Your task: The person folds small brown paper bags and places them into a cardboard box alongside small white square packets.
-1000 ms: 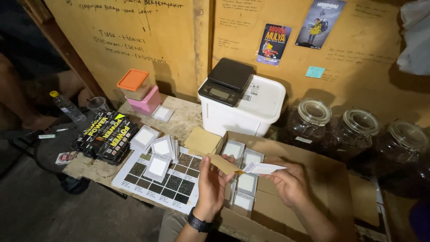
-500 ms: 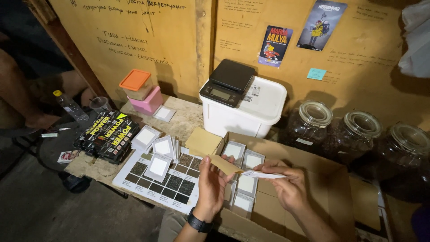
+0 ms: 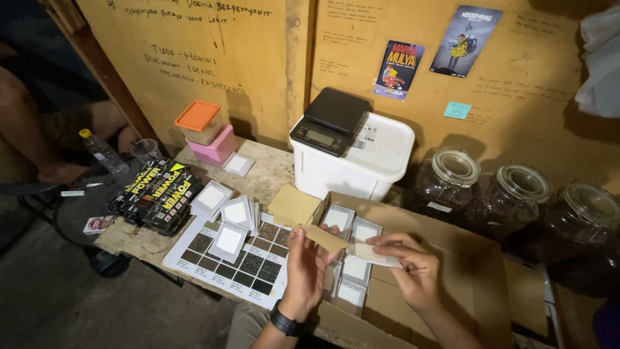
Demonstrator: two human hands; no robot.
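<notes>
Brown kraft paper is showing in the flat square sleeve (image 3: 326, 238) that the left hand (image 3: 305, 268) is pinching by its near edge, over the open cardboard box (image 3: 452, 278) at the near right of the wooden surface (image 3: 271, 171). The right hand (image 3: 413, 268) is gripping a thin white card (image 3: 378, 253) between thumb and fingers, its left end lying just beside the sleeve's right end; whether the two are touching cannot be told. Below the hands, white square packets (image 3: 355, 268) are sitting in rows inside the box. A black watch (image 3: 284, 321) is circling the left wrist. To the left, more white-windowed square packets (image 3: 234, 213) are lying on a printed sheet of dark sample squares (image 3: 242, 268), and a black and yellow package (image 3: 158, 194) is lying further left. At the far side, a black digital scale (image 3: 330, 121) is resting on a white plastic tub (image 3: 381, 152), with three glass jars of dark contents (image 3: 510, 203) standing to its right.
</notes>
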